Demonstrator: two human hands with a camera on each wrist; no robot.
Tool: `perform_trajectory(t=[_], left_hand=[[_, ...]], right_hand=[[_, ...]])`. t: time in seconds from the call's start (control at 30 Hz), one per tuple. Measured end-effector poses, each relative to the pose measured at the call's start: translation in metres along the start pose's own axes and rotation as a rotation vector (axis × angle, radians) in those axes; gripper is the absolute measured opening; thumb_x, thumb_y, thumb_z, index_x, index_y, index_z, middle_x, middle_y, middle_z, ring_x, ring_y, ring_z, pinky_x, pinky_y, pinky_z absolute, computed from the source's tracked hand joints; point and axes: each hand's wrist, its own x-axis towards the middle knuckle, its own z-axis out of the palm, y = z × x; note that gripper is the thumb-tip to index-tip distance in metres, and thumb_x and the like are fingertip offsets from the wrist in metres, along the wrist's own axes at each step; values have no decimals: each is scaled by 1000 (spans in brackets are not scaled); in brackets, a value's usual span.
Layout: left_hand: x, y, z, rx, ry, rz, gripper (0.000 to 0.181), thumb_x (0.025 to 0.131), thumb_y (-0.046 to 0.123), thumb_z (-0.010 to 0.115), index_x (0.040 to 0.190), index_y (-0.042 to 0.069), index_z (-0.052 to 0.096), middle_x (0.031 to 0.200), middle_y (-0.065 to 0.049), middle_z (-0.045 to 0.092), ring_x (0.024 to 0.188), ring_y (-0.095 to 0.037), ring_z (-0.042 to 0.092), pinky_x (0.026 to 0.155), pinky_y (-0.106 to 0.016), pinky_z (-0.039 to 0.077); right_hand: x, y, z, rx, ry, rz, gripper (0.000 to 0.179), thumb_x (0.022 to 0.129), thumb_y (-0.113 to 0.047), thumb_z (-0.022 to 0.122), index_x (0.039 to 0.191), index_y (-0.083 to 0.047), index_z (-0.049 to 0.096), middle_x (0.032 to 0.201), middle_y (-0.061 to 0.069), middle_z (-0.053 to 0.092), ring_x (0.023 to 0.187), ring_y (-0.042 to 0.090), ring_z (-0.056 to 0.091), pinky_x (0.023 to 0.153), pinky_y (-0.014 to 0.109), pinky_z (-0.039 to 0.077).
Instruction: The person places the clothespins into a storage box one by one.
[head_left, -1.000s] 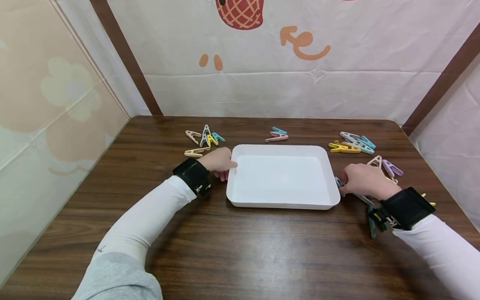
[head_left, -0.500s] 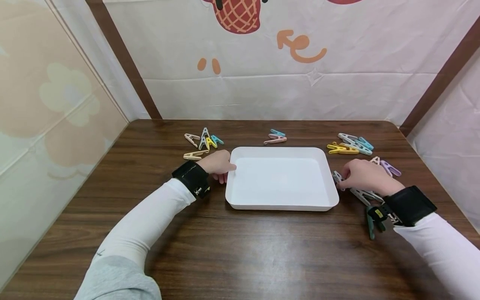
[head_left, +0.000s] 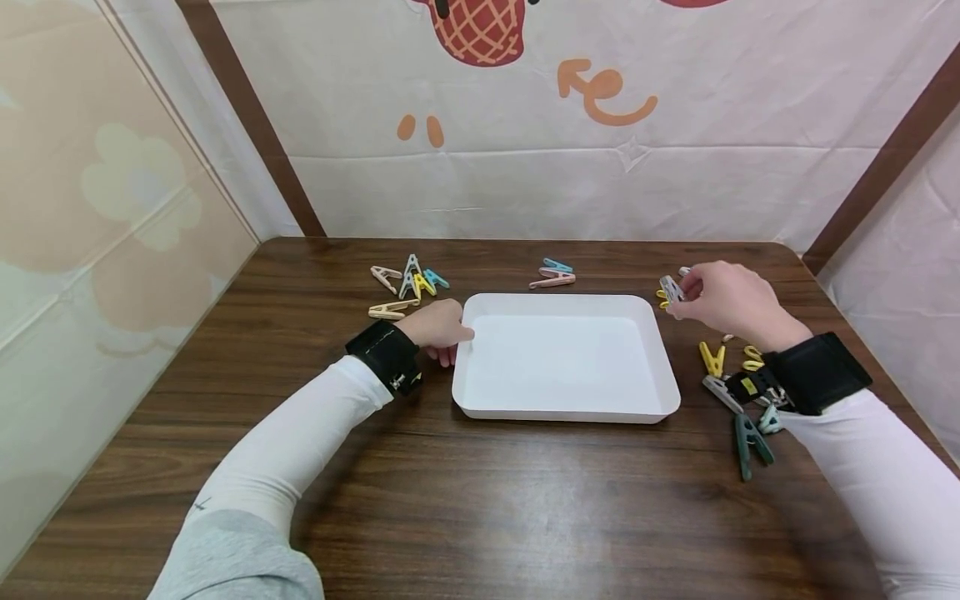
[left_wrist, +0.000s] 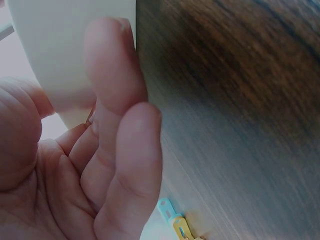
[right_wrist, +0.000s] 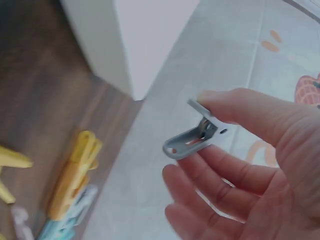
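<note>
My left hand (head_left: 438,327) holds the left rim of a white rectangular tray (head_left: 555,358), thumb at the rim and fingers at the outer side. Past the tray's back right corner, my right hand (head_left: 723,302) pinches a grey clothespin (right_wrist: 187,142) between thumb and fingers, raised over the table. In the right wrist view, the pin's two handles stand spread apart. Below that arm lie a yellow clothespin (head_left: 712,360), a grey one and a dark green clothespin (head_left: 750,442). The right hand hides most of the back right group.
A cluster with a beige clothespin (head_left: 390,309) and several others lies behind my left hand. Behind the tray sit a pink clothespin (head_left: 552,279) and a blue clothespin (head_left: 557,265). A printed cloth (head_left: 480,192) hangs beyond the brown table's (head_left: 480,508) back edge.
My right hand has lifted the grey clothespin from beside the tray's right side and carried it up and back, uncovering pins beneath the arm. The left hand and tray look unmoved.
</note>
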Motion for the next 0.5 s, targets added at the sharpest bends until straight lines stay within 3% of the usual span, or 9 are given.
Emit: perform_trajectory(t=[0.1, 0.27, 0.5], left_hand=[[1, 0, 0, 2, 1, 3, 23, 99, 21, 52, 89, 0, 58, 62, -7, 67, 50, -14, 63, 47, -24, 48], [1, 0, 1, 11, 5, -2, 24, 99, 21, 53, 88, 0, 58, 62, -7, 67, 49, -14, 63, 46, -24, 48], [2, 0, 2, 19, 9, -5, 25, 99, 21, 53, 86, 0, 60, 61, -7, 66, 50, -15, 63, 46, -24, 48]], right_hand=[[9, -12, -3, 29, 9, -32, 31, 85, -23, 73, 102, 1, 65, 89, 12, 66, 73, 25, 57, 59, 38, 42], [22, -33, 5, 29, -42, -119, 27, 85, -17, 75, 103, 0, 65, 86, 10, 64, 75, 24, 55, 64, 39, 45], [39, -42, 25, -118, -164, -250, 23, 83, -13, 77, 102, -3, 67, 89, 6, 65, 80, 23, 58, 71, 40, 50]])
